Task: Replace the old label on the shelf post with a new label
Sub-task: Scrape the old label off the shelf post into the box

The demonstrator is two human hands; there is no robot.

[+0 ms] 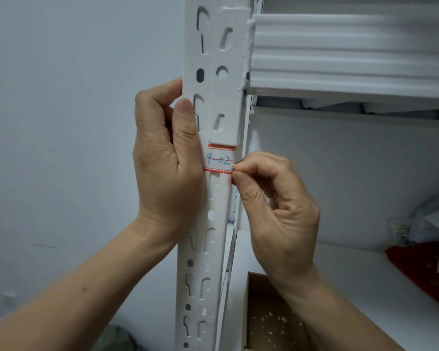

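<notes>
Looks to me like we're at the peel-off step: left hand (165, 158) wrapped around the shelf post (208, 224) mid-frame, right hand (276, 206) pinching the right edge of the old label (219, 159), so next comes a slow pull.

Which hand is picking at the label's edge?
The right hand, its fingertips pinched at the label's right edge. The left hand only grips the shelf post.

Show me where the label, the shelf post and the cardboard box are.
label (218, 160): head view, on its handwritten middle.
shelf post (208, 239): head view, on its slotted face below the label.
cardboard box (269, 323): head view, on its inside floor.
</notes>
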